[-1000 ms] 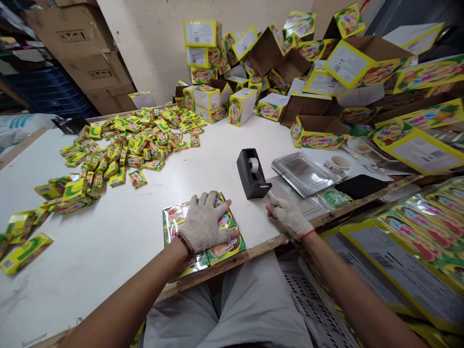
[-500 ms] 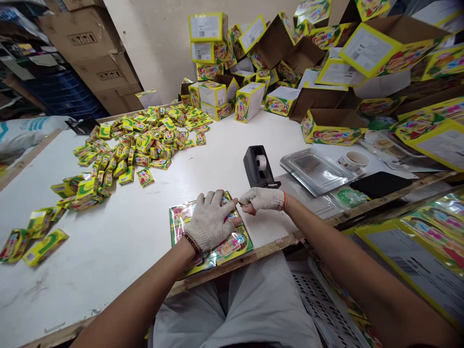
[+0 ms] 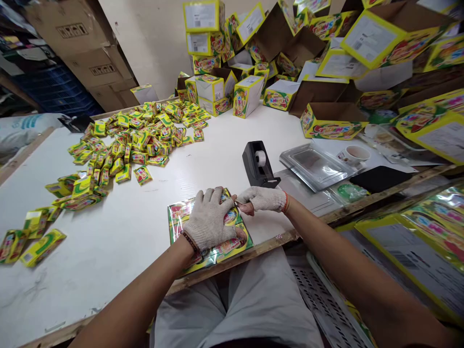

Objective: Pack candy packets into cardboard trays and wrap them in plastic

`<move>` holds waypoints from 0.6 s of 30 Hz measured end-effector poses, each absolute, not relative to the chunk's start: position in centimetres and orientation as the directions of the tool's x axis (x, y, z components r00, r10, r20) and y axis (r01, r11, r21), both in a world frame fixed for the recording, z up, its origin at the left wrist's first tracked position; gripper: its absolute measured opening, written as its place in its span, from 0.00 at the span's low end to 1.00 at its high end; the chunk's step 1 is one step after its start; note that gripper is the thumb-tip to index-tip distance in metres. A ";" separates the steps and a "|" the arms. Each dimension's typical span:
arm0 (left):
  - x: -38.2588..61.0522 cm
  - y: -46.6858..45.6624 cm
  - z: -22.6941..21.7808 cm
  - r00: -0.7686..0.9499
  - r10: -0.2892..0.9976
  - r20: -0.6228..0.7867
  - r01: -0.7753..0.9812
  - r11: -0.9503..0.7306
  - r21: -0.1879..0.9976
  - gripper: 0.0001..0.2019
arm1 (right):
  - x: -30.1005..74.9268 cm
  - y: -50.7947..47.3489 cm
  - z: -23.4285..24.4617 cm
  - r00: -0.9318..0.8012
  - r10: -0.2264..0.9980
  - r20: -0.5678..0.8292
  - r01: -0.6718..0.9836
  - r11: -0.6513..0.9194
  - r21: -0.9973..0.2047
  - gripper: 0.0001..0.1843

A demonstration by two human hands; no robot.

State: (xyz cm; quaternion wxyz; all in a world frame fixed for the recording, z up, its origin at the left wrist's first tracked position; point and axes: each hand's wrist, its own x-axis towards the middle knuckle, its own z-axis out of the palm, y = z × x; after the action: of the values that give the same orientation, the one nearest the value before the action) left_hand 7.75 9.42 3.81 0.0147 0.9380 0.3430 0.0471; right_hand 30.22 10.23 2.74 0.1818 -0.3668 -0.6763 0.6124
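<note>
A flat, shiny pack of yellow and green printed boxes (image 3: 228, 249) lies at the table's front edge. My left hand (image 3: 210, 220), in a whitish knit glove with bare fingertips, rests flat on top of it with the fingers stretched out. At the pack's right edge, my gloved right hand (image 3: 263, 199) is closed in a pinch, close to my left fingertips. What the pinch holds is too small to make out. Just behind my right hand stands a black tape dispenser (image 3: 259, 164) with a white roll of tape.
Many small yellow-green boxes (image 3: 141, 140) are heaped at the left and back. Printed cartons (image 3: 331, 123) pile up at the back right. Clear plastic trays (image 3: 315, 164), a paper cup (image 3: 357, 153) and a black flat item (image 3: 384, 181) lie along the right side.
The view has shifted slightly. Both hands stay at nearly the same place on the pack, with my right hand still pinching at its right edge.
</note>
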 end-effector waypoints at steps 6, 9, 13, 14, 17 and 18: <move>7.8 9.5 3.8 0.753 0.648 0.111 0.648 -0.760 0.041 0.23 | 30.8 11.0 0.3 -0.665 0.713 -0.222 0.256 -0.061 -0.965 0.21; 7.9 9.5 3.9 0.744 0.658 0.115 0.657 -0.752 0.049 0.22 | 30.7 10.9 -0.8 -0.657 0.717 -0.233 0.258 -0.077 -0.963 0.22; 7.9 9.6 3.6 0.748 0.651 0.131 0.650 -0.758 0.056 0.21 | 29.8 10.0 -2.9 -0.571 0.742 -0.352 0.262 -0.242 -0.934 0.27; 7.9 9.6 3.5 0.747 0.651 0.132 0.650 -0.757 0.058 0.21 | 29.5 9.6 -3.3 -0.536 0.737 -0.412 0.265 -0.316 -0.911 0.28; 8.1 9.4 3.4 0.767 0.625 0.143 0.625 -0.779 0.051 0.22 | 28.7 8.6 -3.6 -0.425 0.695 -0.581 0.319 -0.486 -0.814 0.24; 8.0 9.3 3.5 0.804 0.578 0.139 0.578 -0.815 0.047 0.22 | 28.4 8.3 -3.4 -0.376 0.689 -0.619 0.371 -0.500 -0.782 0.21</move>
State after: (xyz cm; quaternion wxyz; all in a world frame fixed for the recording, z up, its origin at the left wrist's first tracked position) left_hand 8.02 9.26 3.54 0.0010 0.9497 0.3043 0.0735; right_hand 28.44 8.35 -3.39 0.1181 -0.5457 -0.4857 0.6725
